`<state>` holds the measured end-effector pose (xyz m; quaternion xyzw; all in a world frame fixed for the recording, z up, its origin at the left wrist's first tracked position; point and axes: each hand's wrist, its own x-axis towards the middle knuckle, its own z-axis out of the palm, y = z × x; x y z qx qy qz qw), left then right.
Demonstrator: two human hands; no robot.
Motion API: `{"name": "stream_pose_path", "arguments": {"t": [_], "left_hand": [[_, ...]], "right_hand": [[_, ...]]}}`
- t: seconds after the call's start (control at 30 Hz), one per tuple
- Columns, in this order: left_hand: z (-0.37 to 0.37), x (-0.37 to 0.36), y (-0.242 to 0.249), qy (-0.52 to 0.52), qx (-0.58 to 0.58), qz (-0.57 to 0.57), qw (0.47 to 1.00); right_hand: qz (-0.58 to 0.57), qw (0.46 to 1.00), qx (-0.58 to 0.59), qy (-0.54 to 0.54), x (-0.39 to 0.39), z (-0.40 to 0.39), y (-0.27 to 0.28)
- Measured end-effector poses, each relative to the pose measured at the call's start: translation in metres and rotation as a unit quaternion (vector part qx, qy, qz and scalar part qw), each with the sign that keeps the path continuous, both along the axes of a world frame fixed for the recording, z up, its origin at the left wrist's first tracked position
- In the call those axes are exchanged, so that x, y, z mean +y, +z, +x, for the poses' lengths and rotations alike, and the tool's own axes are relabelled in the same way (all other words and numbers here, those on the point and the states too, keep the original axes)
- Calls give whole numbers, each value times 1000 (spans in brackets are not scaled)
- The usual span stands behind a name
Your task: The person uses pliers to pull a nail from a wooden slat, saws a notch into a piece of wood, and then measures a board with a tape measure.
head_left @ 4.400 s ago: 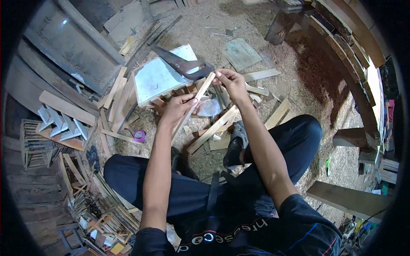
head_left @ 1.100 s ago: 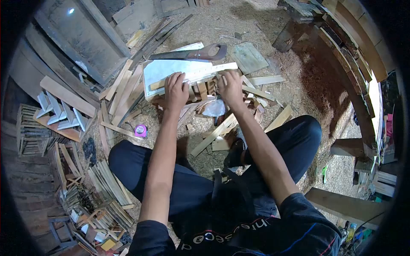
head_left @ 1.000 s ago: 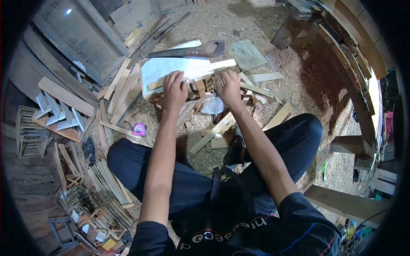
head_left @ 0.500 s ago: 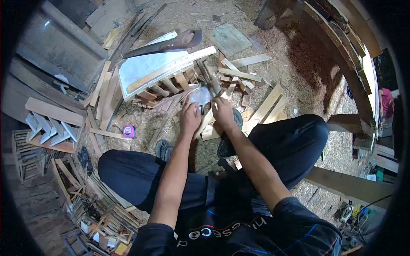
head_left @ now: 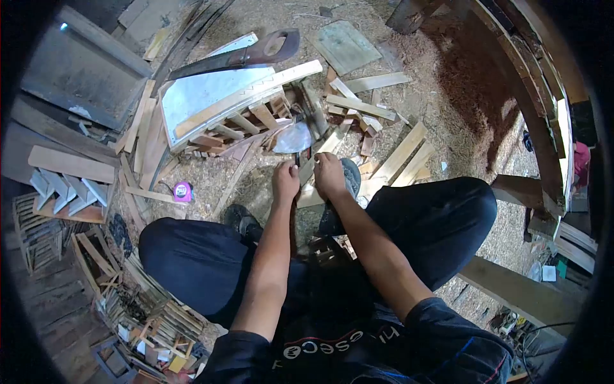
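My left hand point(head_left: 286, 182) is closed in front of a clear plastic bag point(head_left: 293, 138); what its fingers hold, if anything, is too small to make out. Close by on the right, my right hand point(head_left: 329, 174) has its fingers pinched together above a shoe, and any small thing in them cannot be made out. The bag lies on the wood-strewn floor, just beyond both hands. Behind it rests a long grey-brown piece point(head_left: 314, 114), beside a slatted wooden frame point(head_left: 249, 102). A dark, thin item point(head_left: 297, 158) shows between the bag and my left hand.
A handsaw point(head_left: 243, 56) lies over a white board point(head_left: 198, 96) beyond the frame. Wood offcuts point(head_left: 401, 150) and sawdust cover the floor. A pink tape measure point(head_left: 183, 191) sits at left. A curved wooden structure point(head_left: 534, 96) stands at right, with another person point(head_left: 581, 160) past it.
Both hands have drawn back toward my body. My right hand has come away from the long grey-brown piece, and my left hand from the plastic bag, which now lies on the floor.
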<state>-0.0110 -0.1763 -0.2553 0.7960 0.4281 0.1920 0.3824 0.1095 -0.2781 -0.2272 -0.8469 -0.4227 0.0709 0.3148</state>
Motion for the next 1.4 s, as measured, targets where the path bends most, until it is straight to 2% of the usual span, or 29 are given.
{"name": "stream_pose_path", "arguments": {"t": [0.13,0.33,0.37,0.47,0.57,0.67,0.7,0.77,0.83,0.9,1.0,1.07,1.1,1.17,1.3,1.37,1.4], "left_hand": [[-9,5,-4,10,-4,-34,999],[-21,-5,7,5,42,-17,999],[-24,-3,10,-3,35,1,999],[-38,9,47,21,38,44,998],[-69,29,71,95,74,3,993],[-120,58,80,165,86,70,980],[-142,73,61,195,90,86,973],[-176,92,82,232,67,19,970],[-203,109,79,268,50,-17,962],[-223,125,64,394,86,-92,911],[-249,152,29,425,111,-154,885],[-254,163,11,431,121,-154,881],[-262,175,-26,424,70,-110,896],[-265,183,-52,421,-39,-55,905],[-250,188,-18,475,59,-49,877],[-253,188,-13,417,111,7,902],[-257,189,-20,421,111,3,900]], "right_hand": [[0,999,-35,15,-6,-1,-1],[19,998,-42,33,-9,0,4],[-29,998,-33,35,-5,-3,6],[-4,997,-52,61,15,-14,-8],[23,991,-61,116,39,-41,8],[43,980,-62,187,70,-77,20],[-4,975,-10,223,81,-89,33],[26,964,-8,265,102,-112,27],[60,949,21,308,115,-134,30],[34,946,47,320,134,-152,29],[-6,942,98,322,158,-172,26],[-5,937,109,331,176,-181,21],[-9,937,112,330,186,-185,20],[-4,939,129,320,202,-191,17],[-33,934,120,334,230,-197,-6],[-20,927,139,349,235,-197,-8],[-24,925,138,352,236,-198,-11]]}}
